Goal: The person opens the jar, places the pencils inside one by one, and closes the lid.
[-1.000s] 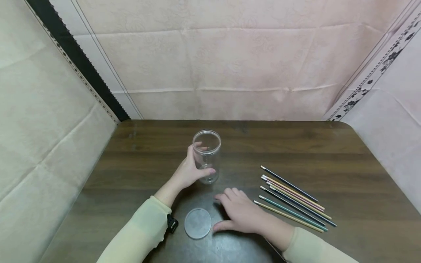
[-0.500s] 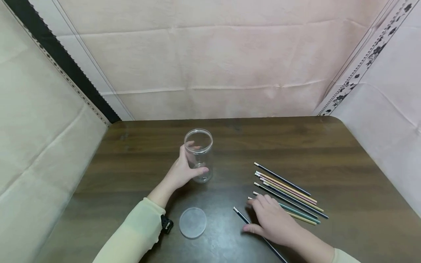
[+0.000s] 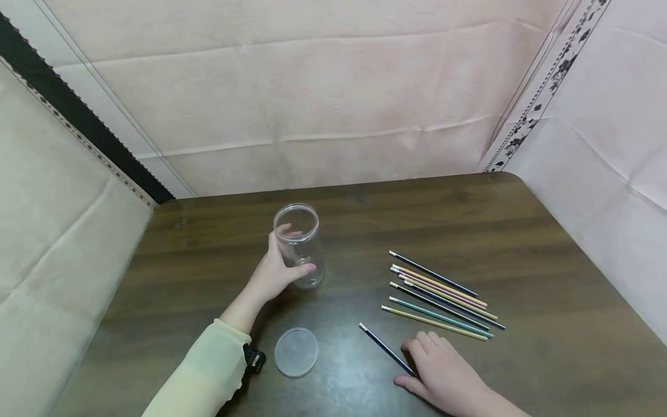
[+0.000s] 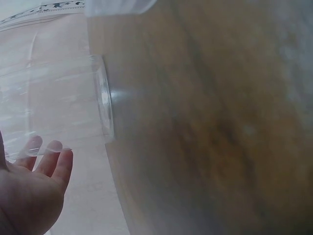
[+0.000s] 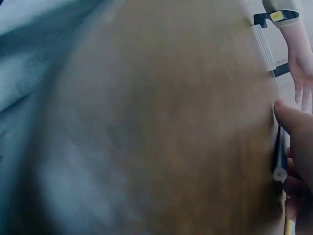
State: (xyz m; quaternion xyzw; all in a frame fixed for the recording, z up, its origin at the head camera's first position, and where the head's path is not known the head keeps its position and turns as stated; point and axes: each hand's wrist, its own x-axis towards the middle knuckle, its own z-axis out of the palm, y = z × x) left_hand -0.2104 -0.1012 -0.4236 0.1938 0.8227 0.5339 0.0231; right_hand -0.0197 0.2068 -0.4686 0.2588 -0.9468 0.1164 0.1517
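A clear, uncapped jar (image 3: pixel 304 249) stands upright on the table. My left hand (image 3: pixel 273 272) grips its side, thumb in front and fingers behind; the left wrist view shows these fingers (image 4: pixel 62 166) along the see-through wall. A single dark pencil (image 3: pixel 383 346) lies slanted at the front. Over its near part is my right hand (image 3: pixel 445 373), thumb and fingers apart on either side of the pencil; the hand hides its near end. In the right wrist view the pencil (image 5: pixel 279 156) shows between thumb and fingers. Right of centre lie several pencils (image 3: pixel 438 298) in a loose fan.
A round, flat, translucent lid (image 3: pixel 296 352) lies on the brown wooden table (image 3: pixel 208 278) in front of the jar. Pale cloth walls (image 3: pixel 323 98) enclose the table at the back and sides. A black band (image 3: pixel 254 357) is on my left wrist.
My right hand has drawn back to the right and toward me, from beside the lid to the single pencil's near part. My left hand keeps its hold on the jar. The head view has shifted.
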